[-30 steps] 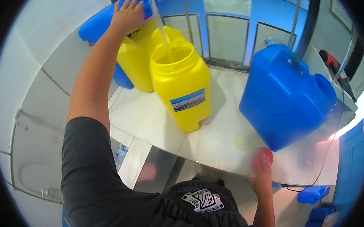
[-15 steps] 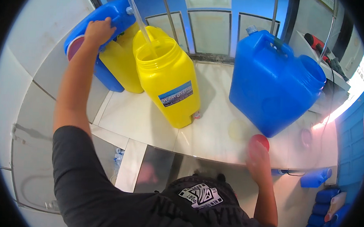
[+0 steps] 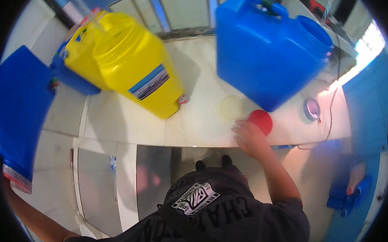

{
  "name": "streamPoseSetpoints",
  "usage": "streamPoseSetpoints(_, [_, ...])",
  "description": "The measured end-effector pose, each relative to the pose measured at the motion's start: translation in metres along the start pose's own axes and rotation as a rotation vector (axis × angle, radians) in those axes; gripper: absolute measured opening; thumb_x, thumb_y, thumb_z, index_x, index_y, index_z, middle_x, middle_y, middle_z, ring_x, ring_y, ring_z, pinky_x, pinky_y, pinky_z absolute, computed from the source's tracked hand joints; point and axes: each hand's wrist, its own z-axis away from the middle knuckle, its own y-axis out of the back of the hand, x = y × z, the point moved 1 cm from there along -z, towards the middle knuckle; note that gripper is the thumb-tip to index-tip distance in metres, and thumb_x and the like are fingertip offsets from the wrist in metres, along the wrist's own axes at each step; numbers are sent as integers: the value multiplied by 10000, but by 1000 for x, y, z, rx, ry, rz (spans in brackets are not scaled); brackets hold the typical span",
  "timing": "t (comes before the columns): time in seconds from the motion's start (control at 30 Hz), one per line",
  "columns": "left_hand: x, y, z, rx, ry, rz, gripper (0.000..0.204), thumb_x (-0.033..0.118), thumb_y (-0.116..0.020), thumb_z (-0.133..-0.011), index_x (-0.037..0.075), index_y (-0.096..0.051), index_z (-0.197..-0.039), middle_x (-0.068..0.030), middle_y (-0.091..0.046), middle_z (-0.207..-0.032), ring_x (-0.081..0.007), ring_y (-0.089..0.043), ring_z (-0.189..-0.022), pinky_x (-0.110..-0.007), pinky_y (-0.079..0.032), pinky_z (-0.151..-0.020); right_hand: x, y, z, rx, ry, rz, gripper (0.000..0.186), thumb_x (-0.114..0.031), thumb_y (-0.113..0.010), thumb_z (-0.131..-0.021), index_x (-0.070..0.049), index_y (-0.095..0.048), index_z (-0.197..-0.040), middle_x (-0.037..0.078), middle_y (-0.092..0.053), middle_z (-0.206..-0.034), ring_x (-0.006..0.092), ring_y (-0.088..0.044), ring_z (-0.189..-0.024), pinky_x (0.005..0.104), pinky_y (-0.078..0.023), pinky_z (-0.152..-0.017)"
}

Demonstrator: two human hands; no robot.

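Fingers of my right hand (image 3: 250,138) curl loosely onto the red cap (image 3: 260,121); nudged carelessly, it could slide off the counter edge (image 3: 158,142).

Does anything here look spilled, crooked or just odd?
Yes. A stream of water arcs toward the open yellow jug, and two loose caps, red and pale yellow, lie on the counter by the right hand.

1 head-worn fisheye view looks steeply down over the person's chest onto the desk (image 3: 202,121), close above it, edges bending toward the rim.
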Motion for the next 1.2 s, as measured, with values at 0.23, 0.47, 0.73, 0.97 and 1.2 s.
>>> streamPoseSetpoints(0.23, [-21, -81, 47, -511, 373, 185, 263, 325, -690, -942, 75, -674, -1021, -76, -661, -971, -195, -625, -925, -363, -504, -904, -25, -15, -33, -99, 135, -63, 181, -109, -709, -846, -95, -716, -1026, 87, -664, -1178, 317, -644, -1068, 451, -523, -902])
streamPoseSetpoints(0.47, [-26, -186, 67, -944, 288, 335, 581, 158, -580, -1012, 0, -335, -1515, -133, -666, -1148, -194, -653, -1034, -321, -556, -907, -13, 38, -25, 58, 88, 55, 122, -75, -712, -844, -71, -719, -966, 96, -682, -1053, 314, -661, -975, 417, -543, -825])
streamPoseSetpoints(0.73, [23, -210, 67, -970, -14, -518, 633, 483, -542, -1014, 62, -450, -1478, -127, -617, -1286, -191, -630, -1054, -327, -524, -895, 112, 137, 22, 539, -221, 67, 165, -50, -692, -883, -44, -691, -1048, 120, -664, -978, 282, -653, -838, 375, -533, -756])
streamPoseSetpoints(0.97, [-25, -193, 57, -656, -264, -605, 738, 599, -452, -1018, 28, -453, -1485, -179, -531, -1453, -317, -525, -1319, -412, -403, -1104, 291, 215, -9, 629, -335, 184, 264, -182, -640, -946, -45, -676, -1169, 144, -682, -1066, 306, -661, -933, 407, -518, -840])
streamPoseSetpoints(1.2, [66, -211, 190, -223, -617, -464, 554, 407, -575, -1027, 58, -496, -1451, -183, -541, -1442, -310, -503, -1355, -421, -389, -1123, 402, 262, -100, 168, -571, 531, 343, -282, -715, -896, -115, -711, -1195, 134, -711, -1167, 315, -640, -1126, 466, -465, -957])
